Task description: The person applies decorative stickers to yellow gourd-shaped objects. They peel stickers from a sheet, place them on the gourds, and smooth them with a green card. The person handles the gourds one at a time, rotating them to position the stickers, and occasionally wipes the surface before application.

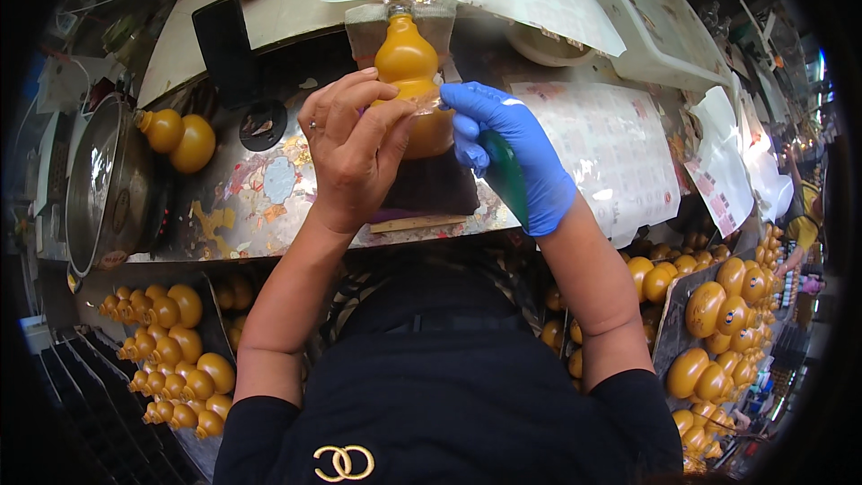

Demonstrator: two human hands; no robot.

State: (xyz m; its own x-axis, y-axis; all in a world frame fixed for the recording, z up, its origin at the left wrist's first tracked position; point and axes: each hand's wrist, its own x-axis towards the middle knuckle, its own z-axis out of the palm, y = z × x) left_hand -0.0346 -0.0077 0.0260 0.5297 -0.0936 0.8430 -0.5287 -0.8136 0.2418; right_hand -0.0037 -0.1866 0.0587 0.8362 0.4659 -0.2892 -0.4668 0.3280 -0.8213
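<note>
A yellow-orange gourd-shaped bottle lies in front of me on a dark support, its capped neck pointing away. My bare left hand is at the bottle's left, thumb and fingertips pinched together on one end of a small clear film piece. My right hand, in a blue glove, has its fingertips at the film's other end. Tucked in the right palm is a green flat tool whose exact kind I cannot make out. The film is over the bottle's waist; whether it touches is unclear.
Printed sheets cover the table's right side, beside a white plastic tub. At left are a metal pan, another gourd bottle and a dark phone-like slab. Several gourd bottles fill racks on both sides.
</note>
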